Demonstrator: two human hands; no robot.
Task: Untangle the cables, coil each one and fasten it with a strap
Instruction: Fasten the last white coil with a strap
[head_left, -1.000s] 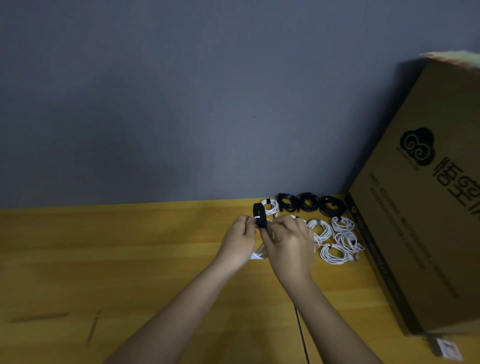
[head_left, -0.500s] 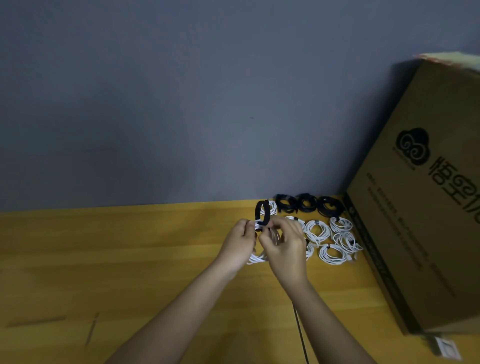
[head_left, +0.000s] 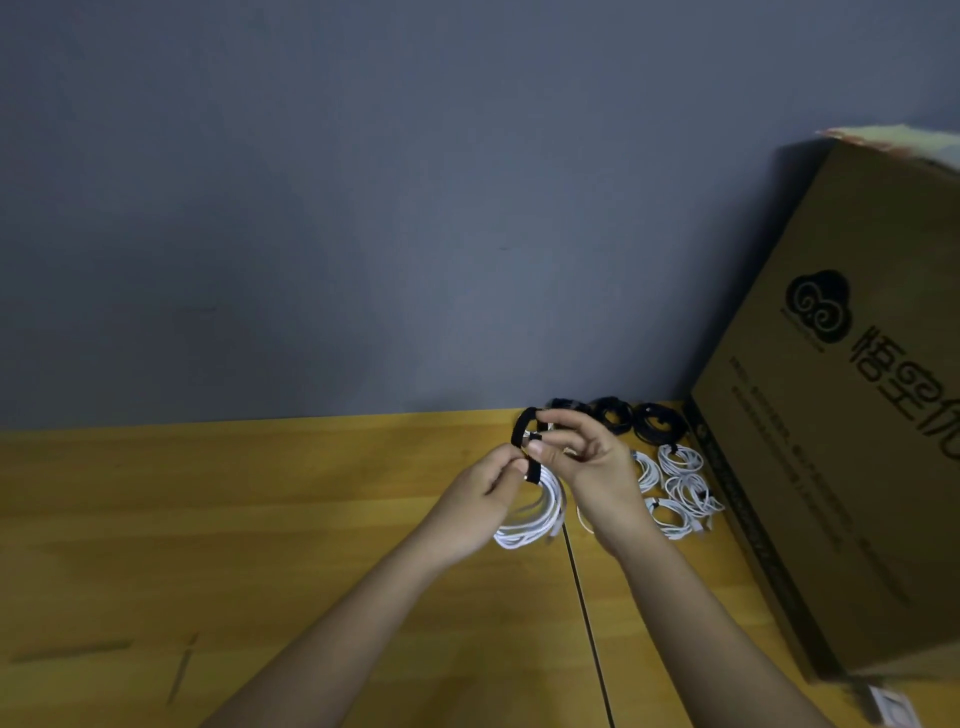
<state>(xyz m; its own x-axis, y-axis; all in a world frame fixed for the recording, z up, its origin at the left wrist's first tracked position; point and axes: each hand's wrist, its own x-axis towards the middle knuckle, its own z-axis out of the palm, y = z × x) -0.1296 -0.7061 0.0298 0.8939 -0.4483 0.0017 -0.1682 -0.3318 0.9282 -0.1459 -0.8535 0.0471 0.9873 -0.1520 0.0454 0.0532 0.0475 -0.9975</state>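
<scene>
A coiled white cable (head_left: 535, 519) hangs above the wooden table (head_left: 260, 519) between my hands. My left hand (head_left: 485, 491) pinches the top of the coil where a black strap (head_left: 522, 436) wraps it. My right hand (head_left: 587, 457) pinches the strap's free end, which arcs up in a loop over the coil. Part of the coil is hidden behind both hands.
Several strapped white coils (head_left: 680, 488) lie to the right of my hands, with three black coils (head_left: 618, 418) behind them by the grey wall. A big cardboard box (head_left: 841, 441) stands at the right. A seam (head_left: 584, 613) runs across the table.
My right hand has moved up and right, drawing the strap's end over into a wider loop. The white coil now hangs lower and shows more below my left hand.
</scene>
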